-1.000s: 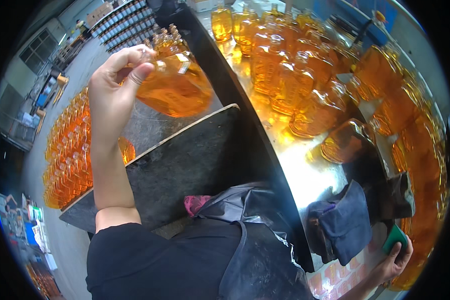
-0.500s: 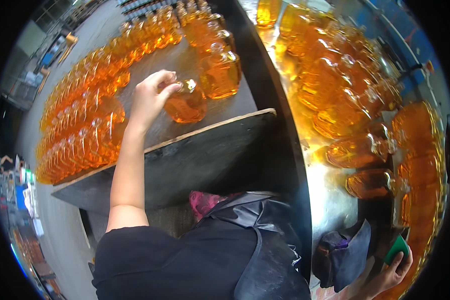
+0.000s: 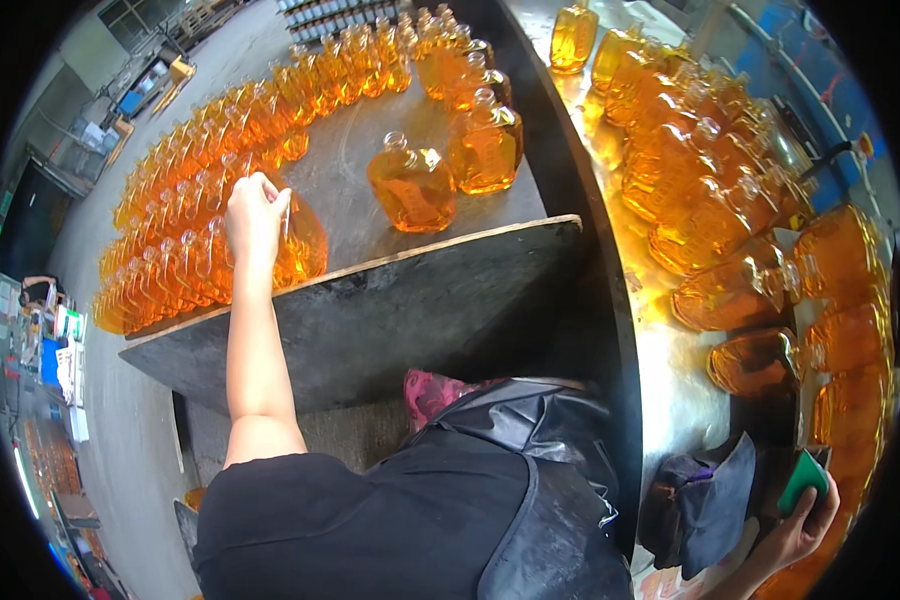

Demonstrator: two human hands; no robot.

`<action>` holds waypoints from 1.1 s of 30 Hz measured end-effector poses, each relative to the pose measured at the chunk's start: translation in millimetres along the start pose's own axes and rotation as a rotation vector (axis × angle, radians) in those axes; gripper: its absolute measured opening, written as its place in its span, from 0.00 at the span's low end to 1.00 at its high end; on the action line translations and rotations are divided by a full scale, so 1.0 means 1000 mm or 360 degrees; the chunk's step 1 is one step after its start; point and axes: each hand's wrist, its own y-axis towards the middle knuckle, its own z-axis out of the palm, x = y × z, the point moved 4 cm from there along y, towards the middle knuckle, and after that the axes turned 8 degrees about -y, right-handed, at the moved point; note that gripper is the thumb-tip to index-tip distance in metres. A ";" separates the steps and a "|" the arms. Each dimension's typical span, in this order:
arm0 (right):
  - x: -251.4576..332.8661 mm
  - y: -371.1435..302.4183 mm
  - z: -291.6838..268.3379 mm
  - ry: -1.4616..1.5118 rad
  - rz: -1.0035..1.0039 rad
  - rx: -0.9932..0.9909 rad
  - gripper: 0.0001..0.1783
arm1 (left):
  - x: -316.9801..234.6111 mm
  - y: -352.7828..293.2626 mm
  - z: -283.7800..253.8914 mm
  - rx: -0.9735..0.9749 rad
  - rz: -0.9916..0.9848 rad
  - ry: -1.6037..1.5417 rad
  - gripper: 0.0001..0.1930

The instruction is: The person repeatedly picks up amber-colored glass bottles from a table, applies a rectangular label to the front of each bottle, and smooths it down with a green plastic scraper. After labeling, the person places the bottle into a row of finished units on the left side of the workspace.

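Note:
On the left, my left hand (image 3: 256,212) is closed at the top of an amber bottle (image 3: 306,243), and the fingers hide its neck. That bottle stands at the right end of tightly packed rows of amber bottles (image 3: 160,275). A single upright amber bottle (image 3: 412,188) with a clear neck is to its right on the dark board (image 3: 355,150). At the lower right, my right hand (image 3: 808,525) grips a small green pad (image 3: 803,483), close to amber bottles (image 3: 850,400) lying along the right edge.
A shiny metal table (image 3: 665,390) on the right bears many amber bottles (image 3: 670,170), some lying down. On it, near me, sits a dark cloth (image 3: 700,510). A raised dark edge (image 3: 595,200) separates table and board. Racks (image 3: 155,85) stand beyond the floor.
My left hand has let go of the single bottle and moved left to another bottle by the rows. The view has shifted slightly. My right hand still holds the green pad.

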 end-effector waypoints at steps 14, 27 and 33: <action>0.092 -0.069 0.030 0.0354 0.0356 0.0863 0.44 | -0.374 -0.096 -0.111 0.1133 0.1728 -0.2310 0.13; 0.038 -0.128 -0.005 0.1217 0.1215 0.0084 0.35 | -0.543 -0.301 -0.066 0.3214 0.0436 -0.3024 0.40; 0.034 -0.162 -0.093 0.0242 0.1095 0.0345 0.14 | -0.570 -0.341 -0.027 0.3486 0.0246 -0.2501 0.31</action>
